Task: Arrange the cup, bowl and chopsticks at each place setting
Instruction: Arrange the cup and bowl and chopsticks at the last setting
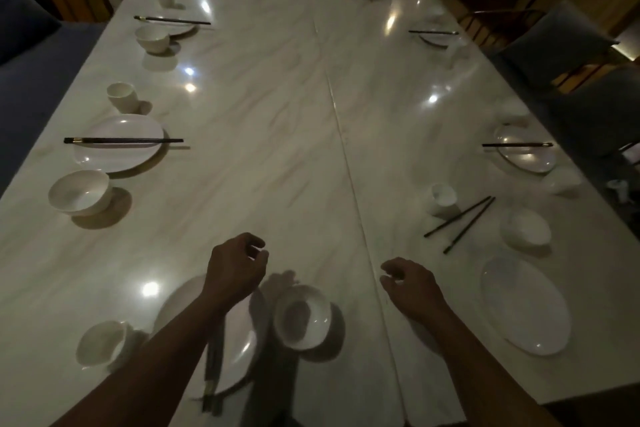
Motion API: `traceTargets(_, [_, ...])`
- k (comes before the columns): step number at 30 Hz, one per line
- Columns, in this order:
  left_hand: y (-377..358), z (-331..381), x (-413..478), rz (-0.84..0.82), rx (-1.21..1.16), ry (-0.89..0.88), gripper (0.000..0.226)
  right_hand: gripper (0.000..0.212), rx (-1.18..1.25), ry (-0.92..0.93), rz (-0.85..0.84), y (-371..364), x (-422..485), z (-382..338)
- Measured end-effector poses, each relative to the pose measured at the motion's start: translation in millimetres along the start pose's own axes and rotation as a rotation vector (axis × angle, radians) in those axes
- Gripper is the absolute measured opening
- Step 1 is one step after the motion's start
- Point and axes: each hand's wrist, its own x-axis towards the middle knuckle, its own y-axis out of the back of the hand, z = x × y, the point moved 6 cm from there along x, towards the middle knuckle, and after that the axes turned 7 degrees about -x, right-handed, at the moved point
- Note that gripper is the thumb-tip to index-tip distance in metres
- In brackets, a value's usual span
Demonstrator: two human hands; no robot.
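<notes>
Both hands hovered empty, fingers loosely curled: left hand (239, 265) over the near plate (239, 340), right hand (407, 282) beside the bowl (302, 315); a careless sweep could knock that bowl

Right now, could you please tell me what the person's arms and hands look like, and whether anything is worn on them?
Both arms are bare as far as the picture shows: no sleeves, gloves, watch or bracelets appear on the left hand or the right hand. No rings are visible, though the dim light and some blur make small details hard to confirm. Both forearms enter from the bottom edge.
</notes>
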Motion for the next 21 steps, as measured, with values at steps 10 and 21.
traceTargets(10, [-175.9,180.7,16.6,-0.114,0.041,-0.057,0.032,0.021,0.06,0.096,0.139,153.6,93.7,141.5])
traceTargets(21, [-316.0,301.2,54.5,-0.272,0.262,-0.192,0.09,0.111,-0.429,-0.02,-0.072,218.4,180.4,257.7])
